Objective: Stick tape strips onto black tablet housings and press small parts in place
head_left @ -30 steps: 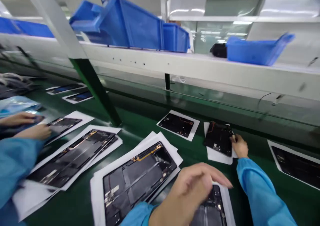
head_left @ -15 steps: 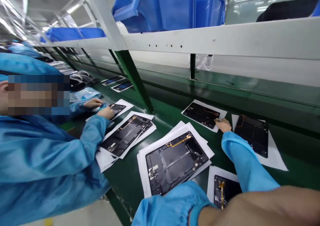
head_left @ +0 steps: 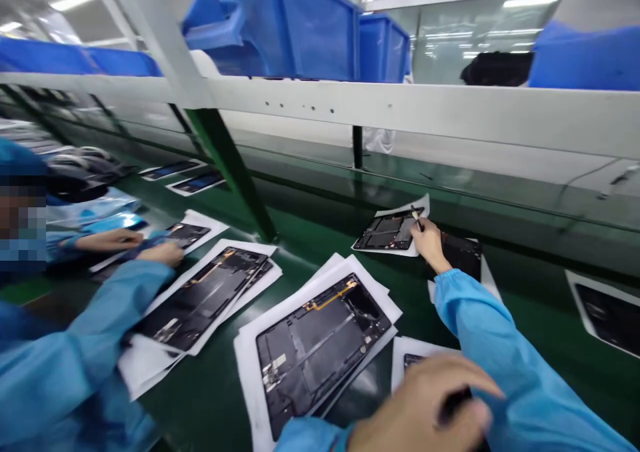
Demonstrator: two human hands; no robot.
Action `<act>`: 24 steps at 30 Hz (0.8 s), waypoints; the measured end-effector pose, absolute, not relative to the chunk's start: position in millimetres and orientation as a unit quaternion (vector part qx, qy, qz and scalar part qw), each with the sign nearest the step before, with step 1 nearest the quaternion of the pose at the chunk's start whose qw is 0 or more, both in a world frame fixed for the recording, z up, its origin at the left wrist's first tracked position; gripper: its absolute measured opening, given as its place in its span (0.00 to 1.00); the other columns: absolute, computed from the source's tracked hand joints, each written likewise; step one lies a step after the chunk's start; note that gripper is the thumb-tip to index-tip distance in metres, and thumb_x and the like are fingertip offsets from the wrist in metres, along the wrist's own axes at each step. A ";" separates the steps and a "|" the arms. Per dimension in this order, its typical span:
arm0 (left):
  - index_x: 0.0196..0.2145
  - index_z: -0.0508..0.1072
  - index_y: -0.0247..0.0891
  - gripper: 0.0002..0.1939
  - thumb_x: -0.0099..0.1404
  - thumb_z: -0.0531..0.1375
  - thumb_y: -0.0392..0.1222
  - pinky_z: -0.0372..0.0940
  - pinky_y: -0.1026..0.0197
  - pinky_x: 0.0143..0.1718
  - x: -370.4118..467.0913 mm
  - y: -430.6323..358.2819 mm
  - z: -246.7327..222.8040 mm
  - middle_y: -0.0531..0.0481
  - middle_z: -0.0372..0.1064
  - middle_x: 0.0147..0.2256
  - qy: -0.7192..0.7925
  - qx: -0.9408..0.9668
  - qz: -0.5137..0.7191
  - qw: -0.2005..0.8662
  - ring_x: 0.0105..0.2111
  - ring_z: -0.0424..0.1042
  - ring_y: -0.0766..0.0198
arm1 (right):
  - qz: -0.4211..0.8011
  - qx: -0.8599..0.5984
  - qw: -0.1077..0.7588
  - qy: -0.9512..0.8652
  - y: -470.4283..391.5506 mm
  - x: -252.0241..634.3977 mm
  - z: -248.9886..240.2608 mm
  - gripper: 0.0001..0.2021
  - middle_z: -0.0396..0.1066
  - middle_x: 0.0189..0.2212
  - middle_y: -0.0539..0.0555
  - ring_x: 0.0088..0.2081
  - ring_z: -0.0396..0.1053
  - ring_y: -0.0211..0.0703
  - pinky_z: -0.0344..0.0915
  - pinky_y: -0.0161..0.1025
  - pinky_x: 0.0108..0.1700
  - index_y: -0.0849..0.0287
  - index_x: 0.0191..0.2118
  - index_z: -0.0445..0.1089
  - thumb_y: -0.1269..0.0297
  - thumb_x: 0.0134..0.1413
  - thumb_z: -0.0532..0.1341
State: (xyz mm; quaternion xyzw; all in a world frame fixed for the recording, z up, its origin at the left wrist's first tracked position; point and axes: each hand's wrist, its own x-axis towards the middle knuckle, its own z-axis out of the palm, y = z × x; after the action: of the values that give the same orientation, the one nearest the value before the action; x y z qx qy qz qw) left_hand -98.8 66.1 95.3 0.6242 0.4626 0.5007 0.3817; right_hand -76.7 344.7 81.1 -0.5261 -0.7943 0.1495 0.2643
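My right hand (head_left: 429, 244) is closed on a small dark tool with a pale part, at the right edge of an opened tablet (head_left: 387, 231) that lies on white paper near the back. Blurred in the foreground, my left hand (head_left: 425, 405) has its fingers apart and curved, over a partly hidden tablet on paper. Left of it, another opened tablet (head_left: 325, 345) with an orange flex cable rests on stacked white sheets. A further dark tablet (head_left: 463, 255) sits partly behind my right wrist.
At the left, a co-worker's hands (head_left: 163, 253) are over a tablet, beside stacked tablets (head_left: 205, 299). A green post (head_left: 233, 172) rises to a white shelf beam (head_left: 310, 102) holding blue bins (head_left: 305, 25). Another tablet (head_left: 610, 315) lies far right.
The view has turned to the right. My left hand has come into clearer view above the near tablet. The tablet at my right hand and its paper have shifted and turned.
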 end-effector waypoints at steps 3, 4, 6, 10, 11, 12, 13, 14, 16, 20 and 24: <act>0.49 0.71 0.43 0.13 0.68 0.55 0.39 0.62 0.53 0.57 -119.0 87.3 95.3 0.47 0.71 0.50 0.534 0.585 0.569 0.221 0.53 0.68 0.58 | 0.089 -0.475 0.288 -0.827 300.9 -18.2 125.4 0.03 0.70 0.29 0.50 0.31 0.66 0.39 0.60 0.36 0.34 0.58 0.36 0.68 0.65 0.59 0.58; 0.53 0.67 0.42 0.16 0.68 0.56 0.39 0.60 0.51 0.59 -128.2 94.9 96.0 0.45 0.68 0.53 0.556 0.573 0.585 0.143 0.56 0.66 0.57 | 0.072 -0.460 0.287 -0.837 280.4 4.3 139.5 0.02 0.69 0.28 0.49 0.29 0.65 0.39 0.58 0.36 0.32 0.57 0.34 0.66 0.66 0.57 0.59; 0.61 0.57 0.39 0.28 0.67 0.59 0.42 0.53 0.47 0.63 -143.4 109.9 102.2 0.39 0.57 0.62 0.560 0.590 0.581 0.035 0.62 0.56 0.52 | 0.039 -0.421 0.281 -0.861 233.2 49.6 165.2 0.04 0.67 0.28 0.48 0.27 0.62 0.38 0.53 0.36 0.29 0.55 0.31 0.64 0.66 0.54 0.61; 0.66 0.47 0.38 0.35 0.68 0.57 0.49 0.45 0.44 0.65 -147.0 122.0 130.7 0.38 0.48 0.66 0.470 0.712 0.522 -0.010 0.66 0.46 0.47 | -0.018 -0.249 0.238 -0.939 140.5 125.3 200.8 0.06 0.65 0.25 0.47 0.21 0.56 0.34 0.49 0.36 0.25 0.53 0.32 0.59 0.69 0.59 0.57; 0.66 0.50 0.38 0.32 0.69 0.55 0.49 0.49 0.45 0.63 -142.4 118.8 137.6 0.39 0.54 0.64 0.451 0.738 0.503 0.012 0.64 0.52 0.47 | -0.001 -0.241 0.218 -0.946 122.5 139.4 205.5 0.07 0.64 0.25 0.46 0.21 0.55 0.34 0.49 0.35 0.24 0.53 0.32 0.58 0.70 0.60 0.56; 0.64 0.54 0.38 0.29 0.70 0.54 0.50 0.57 0.49 0.59 -136.4 112.9 142.8 0.41 0.62 0.58 0.435 0.759 0.481 0.049 0.59 0.62 0.48 | 0.022 -0.244 0.200 -0.949 107.6 151.7 208.7 0.08 0.63 0.24 0.45 0.20 0.55 0.34 0.49 0.35 0.24 0.53 0.32 0.56 0.70 0.60 0.57; 0.60 0.61 0.38 0.25 0.70 0.53 0.51 0.65 0.54 0.51 -129.5 104.8 145.7 0.44 0.70 0.50 0.425 0.776 0.456 0.096 0.49 0.71 0.51 | 0.046 -0.254 0.188 -0.948 95.6 162.3 210.5 0.09 0.62 0.23 0.45 0.20 0.54 0.33 0.49 0.35 0.24 0.53 0.31 0.55 0.69 0.61 0.57; 0.55 0.68 0.38 0.21 0.70 0.52 0.52 0.68 0.59 0.40 -121.9 94.9 146.2 0.47 0.74 0.39 0.421 0.784 0.433 0.146 0.38 0.74 0.55 | 0.068 -0.267 0.183 -0.944 86.5 171.4 211.3 0.10 0.60 0.22 0.44 0.20 0.53 0.33 0.48 0.35 0.23 0.53 0.30 0.55 0.68 0.62 0.57; 0.44 0.74 0.38 0.18 0.69 0.53 0.52 0.64 0.64 0.25 -106.1 71.8 140.1 0.52 0.69 0.26 0.430 0.771 0.412 0.225 0.24 0.69 0.62 | 0.110 -0.293 0.177 -0.933 75.8 185.0 210.6 0.12 0.57 0.21 0.43 0.19 0.50 0.32 0.47 0.34 0.22 0.54 0.29 0.54 0.67 0.63 0.57; 0.45 0.72 0.39 0.16 0.64 0.60 0.52 0.66 0.64 0.27 -77.2 28.1 107.6 0.51 0.72 0.33 0.507 0.677 0.425 0.322 0.29 0.71 0.60 | 0.186 -0.323 0.154 -0.915 78.7 194.9 201.1 0.12 0.54 0.20 0.42 0.20 0.50 0.32 0.47 0.33 0.22 0.54 0.28 0.55 0.66 0.63 0.56; 0.49 0.69 0.39 0.19 0.66 0.58 0.53 0.69 0.60 0.38 -61.6 6.0 57.8 0.47 0.73 0.41 0.598 0.521 0.439 0.422 0.41 0.73 0.55 | 0.192 -0.405 0.286 -0.847 103.7 194.4 176.1 0.12 0.63 0.24 0.47 0.26 0.61 0.36 0.55 0.34 0.29 0.56 0.29 0.63 0.60 0.66 0.53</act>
State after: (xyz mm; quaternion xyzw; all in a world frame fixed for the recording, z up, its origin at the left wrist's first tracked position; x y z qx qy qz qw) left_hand -61.6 6.0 57.8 0.5212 0.5979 0.4387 0.4223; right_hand 194.4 103.7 176.1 -0.4055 -0.8468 0.1917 0.2859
